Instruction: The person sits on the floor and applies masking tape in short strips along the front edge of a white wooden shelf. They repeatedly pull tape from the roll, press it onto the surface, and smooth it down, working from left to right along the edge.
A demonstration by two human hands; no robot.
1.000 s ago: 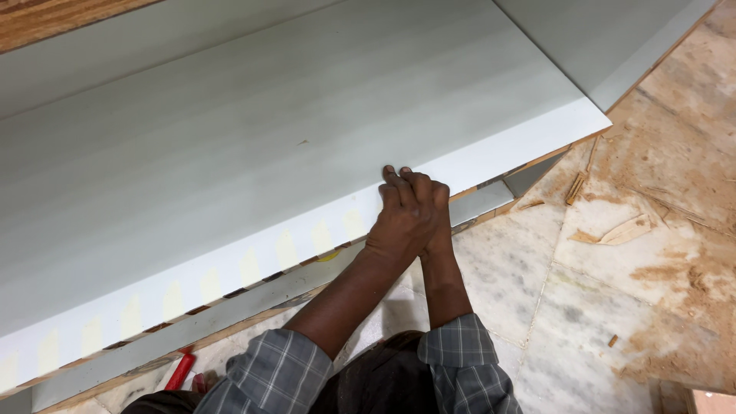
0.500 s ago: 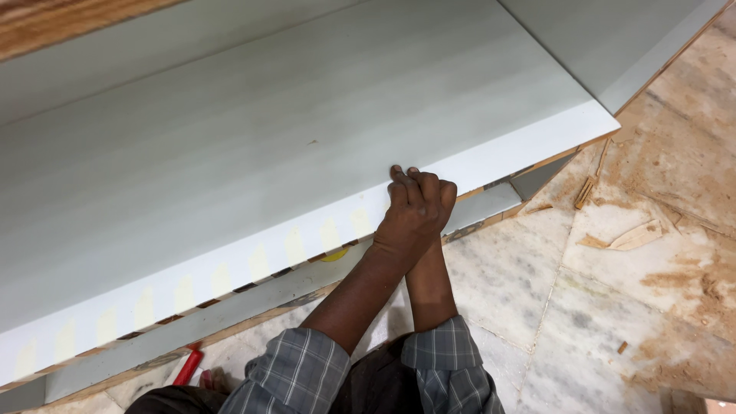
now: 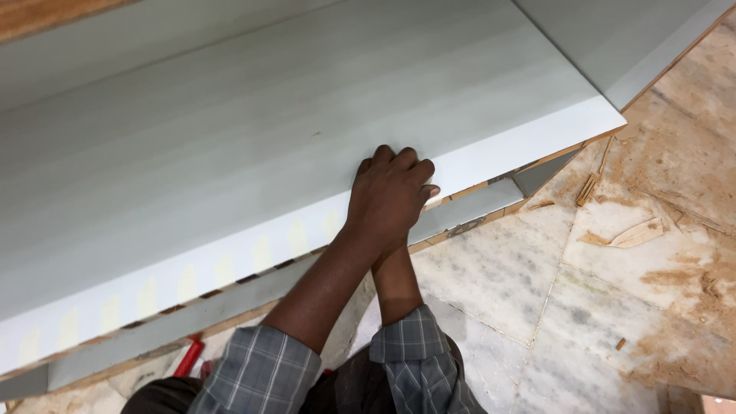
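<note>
At the front edge of the big pale laminate board (image 3: 307,146), your left hand (image 3: 387,201) covers your right, grip pressed flat. Looks stiff, heavy, slick; hold its edges.

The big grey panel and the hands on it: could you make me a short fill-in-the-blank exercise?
1. Both hands press on the panel's white ____.
2. The left hand lies ____ the right.
3. The sleeves have a ____ pattern.
4. Wood scraps lie on the ____ floor.

Missing words: edge; over; checked; marble
</note>
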